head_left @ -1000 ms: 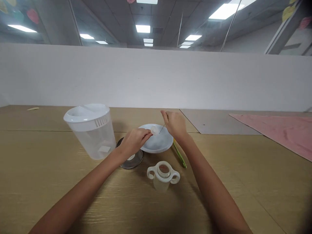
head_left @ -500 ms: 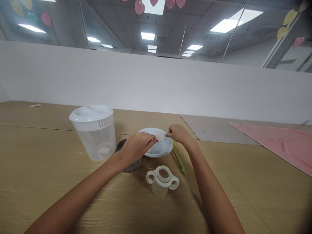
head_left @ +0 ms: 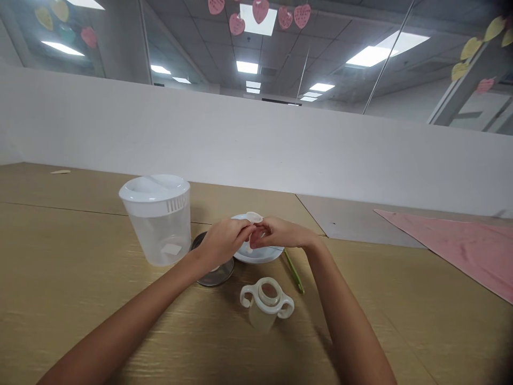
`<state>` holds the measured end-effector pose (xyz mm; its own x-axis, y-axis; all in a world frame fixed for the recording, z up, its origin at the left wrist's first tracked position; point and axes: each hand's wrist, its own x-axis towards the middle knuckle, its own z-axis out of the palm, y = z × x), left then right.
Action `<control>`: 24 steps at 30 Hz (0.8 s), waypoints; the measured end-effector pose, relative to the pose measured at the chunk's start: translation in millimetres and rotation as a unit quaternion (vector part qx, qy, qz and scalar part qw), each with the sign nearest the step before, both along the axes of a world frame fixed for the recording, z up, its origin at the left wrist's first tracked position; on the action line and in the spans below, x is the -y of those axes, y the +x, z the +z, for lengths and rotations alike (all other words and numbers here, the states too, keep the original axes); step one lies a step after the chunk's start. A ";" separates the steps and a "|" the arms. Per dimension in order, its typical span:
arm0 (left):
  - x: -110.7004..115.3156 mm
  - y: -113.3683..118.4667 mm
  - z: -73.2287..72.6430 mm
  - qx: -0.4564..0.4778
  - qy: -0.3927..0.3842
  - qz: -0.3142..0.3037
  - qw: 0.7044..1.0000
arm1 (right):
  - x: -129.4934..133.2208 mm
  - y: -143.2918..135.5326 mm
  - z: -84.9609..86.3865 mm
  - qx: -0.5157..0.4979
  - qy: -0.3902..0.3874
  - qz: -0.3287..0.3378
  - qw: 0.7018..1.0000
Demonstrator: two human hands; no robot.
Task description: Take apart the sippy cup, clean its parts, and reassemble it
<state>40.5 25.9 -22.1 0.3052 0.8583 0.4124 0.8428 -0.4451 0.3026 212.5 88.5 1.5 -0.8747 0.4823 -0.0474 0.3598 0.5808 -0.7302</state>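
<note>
Taking our joined hands as the clock's centre, we hold a small translucent white plastic piece with a round, flared top above a round white dish. The fingers of our left hand are pinched closed on it. Our right hand meets them with fingers curled and thumb bent in; we cannot tell how firmly it grips or what it has hold of.

At six o'clock we see a cream two-handled plastic cup, upright and open-topped. A dark round metal disc lies at seven, partly behind our left hand, and a slim green stalk at four. A clear plastic bucket with a white lid stands at nine.
</note>
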 end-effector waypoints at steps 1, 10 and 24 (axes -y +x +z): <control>0.1 -0.5 0.2 0.008 -0.001 0.002 1.000 | 1.7 -1.4 0.4 -0.016 -0.014 -0.004 1.000; 0.8 -2.6 0.4 0.061 -0.012 -0.037 0.997 | 2.0 -10.8 -5.0 -0.136 -0.056 -0.028 0.989; -1.4 -22.4 -4.6 -0.205 -0.103 0.070 0.971 | -17.0 -4.4 -25.8 -0.021 0.053 -0.130 0.990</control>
